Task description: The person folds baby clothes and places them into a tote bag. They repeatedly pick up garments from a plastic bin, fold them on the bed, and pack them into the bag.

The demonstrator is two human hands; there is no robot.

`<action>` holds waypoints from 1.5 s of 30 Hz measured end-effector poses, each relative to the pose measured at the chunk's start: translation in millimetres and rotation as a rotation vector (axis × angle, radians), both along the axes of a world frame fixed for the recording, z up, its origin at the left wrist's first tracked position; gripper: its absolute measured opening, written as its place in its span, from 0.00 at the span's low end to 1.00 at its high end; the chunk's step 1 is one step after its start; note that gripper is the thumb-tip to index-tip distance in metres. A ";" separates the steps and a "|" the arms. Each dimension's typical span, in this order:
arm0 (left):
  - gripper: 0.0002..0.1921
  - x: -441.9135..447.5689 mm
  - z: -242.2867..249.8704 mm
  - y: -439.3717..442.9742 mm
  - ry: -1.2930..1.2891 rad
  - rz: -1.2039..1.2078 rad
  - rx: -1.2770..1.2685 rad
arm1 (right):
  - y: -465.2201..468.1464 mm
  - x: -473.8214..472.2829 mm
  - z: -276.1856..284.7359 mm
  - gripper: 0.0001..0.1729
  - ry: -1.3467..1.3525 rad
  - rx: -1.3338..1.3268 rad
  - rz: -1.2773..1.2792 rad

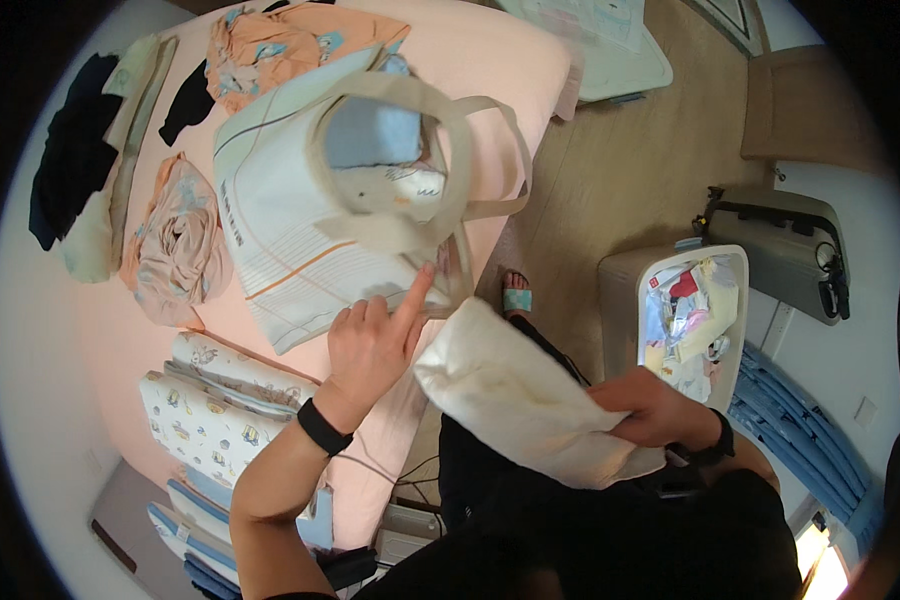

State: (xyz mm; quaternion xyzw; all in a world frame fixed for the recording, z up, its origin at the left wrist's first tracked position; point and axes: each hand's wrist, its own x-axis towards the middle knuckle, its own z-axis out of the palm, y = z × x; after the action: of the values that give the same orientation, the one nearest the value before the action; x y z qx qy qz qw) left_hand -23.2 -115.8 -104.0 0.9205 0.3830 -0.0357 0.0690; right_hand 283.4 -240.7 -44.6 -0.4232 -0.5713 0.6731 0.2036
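Observation:
In my right hand (641, 411) is a folded white cloth (517, 397), gripped at its near end and hanging out in front of my body. My left hand (375, 341) is at the near corner of a white tote bag (292, 232), index finger stretched along the rim by the opening, the other fingers curled. Whether those fingers grip the bag cannot be made out. The tote lies on the bed with its beige handles (461, 165) standing up. Inside its opening show a folded blue cloth (375, 131) and a white printed cloth (390, 191).
Peach-coloured bedding (495, 45) covers the bed. Crumpled orange clothes (270, 52), a pinkish garment bundle (180, 240) and folded printed fabric (210, 420) lie around the bag. A filled plastic bin (619, 315) stands on the floor at right, near a grey suitcase (772, 247).

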 end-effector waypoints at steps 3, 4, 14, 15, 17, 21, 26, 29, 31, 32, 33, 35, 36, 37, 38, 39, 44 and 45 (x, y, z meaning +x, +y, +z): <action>0.21 31.8 10.8 20.7 0.031 0.093 0.056 | 3.1 45.0 0.9 0.25 -0.041 -0.068 -0.119; 0.19 35.0 16.0 26.5 0.078 0.122 0.050 | 4.7 55.8 -0.6 0.25 -0.072 -0.121 -0.150; 0.28 8.4 69.3 48.3 -0.053 0.381 0.262 | 69.5 84.0 -63.3 0.25 0.090 -0.416 -0.261; 0.32 9.5 74.5 48.4 -0.013 0.399 0.246 | 78.5 80.0 -69.1 0.25 0.085 -0.395 -0.224; 0.35 14.4 82.9 44.8 -0.059 0.511 0.101 | 97.0 66.7 -79.9 0.25 0.163 -0.329 -0.168; 0.37 18.6 91.6 49.3 -0.100 0.594 -0.007 | 135.5 28.9 -90.5 0.27 0.166 -0.410 0.134; 0.39 12.6 93.9 49.1 -0.196 0.641 -0.070 | 190.6 -24.1 -94.0 0.28 0.437 0.105 0.116; 0.41 6.0 94.7 50.0 -0.237 0.680 -0.059 | 221.6 -52.0 -110.1 0.28 0.446 0.145 0.099; 0.40 1.9 96.1 52.7 -0.225 0.779 -0.094 | 237.6 -61.6 -128.1 0.29 0.434 0.040 0.072; 0.38 1.4 94.8 52.8 -0.277 0.861 -0.177 | 241.2 -63.2 -137.3 0.29 0.259 -0.057 0.034; 0.38 1.5 93.2 53.8 -0.289 0.811 -0.147 | 241.7 -63.6 -145.5 0.29 0.157 -0.103 -0.011; 0.37 3.4 87.5 56.4 -0.296 0.704 -0.088 | 237.4 -63.4 -159.3 0.29 0.117 -0.130 -0.059; 0.38 4.2 86.0 56.7 -0.232 0.700 -0.074 | 233.4 -63.1 -164.2 0.29 0.170 -0.121 -0.059; 0.38 6.7 82.8 55.8 -0.271 0.707 -0.085 | 230.3 -62.9 -168.3 0.30 0.162 -0.165 -0.048; 0.38 9.6 78.4 54.7 -0.305 0.705 -0.075 | 230.1 -62.2 -171.6 0.30 0.180 -0.119 -0.022; 0.37 12.1 74.2 54.8 -0.343 0.700 -0.063 | 231.6 -64.0 -174.1 0.31 0.141 -0.017 -0.025; 0.35 14.9 69.3 53.5 -0.359 0.699 -0.019 | 268.2 -100.8 -176.5 0.42 0.192 0.311 0.063; 0.35 13.3 70.8 52.2 -0.357 0.699 -0.020 | 274.2 -110.7 -174.4 0.45 0.206 0.312 0.076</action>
State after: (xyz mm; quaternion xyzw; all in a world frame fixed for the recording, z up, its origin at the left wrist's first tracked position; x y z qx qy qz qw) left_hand -9.9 -63.5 -33.2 0.7255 0.6551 0.1469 0.1516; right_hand 172.6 33.5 -219.1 -0.2936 -0.6603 0.6234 0.2986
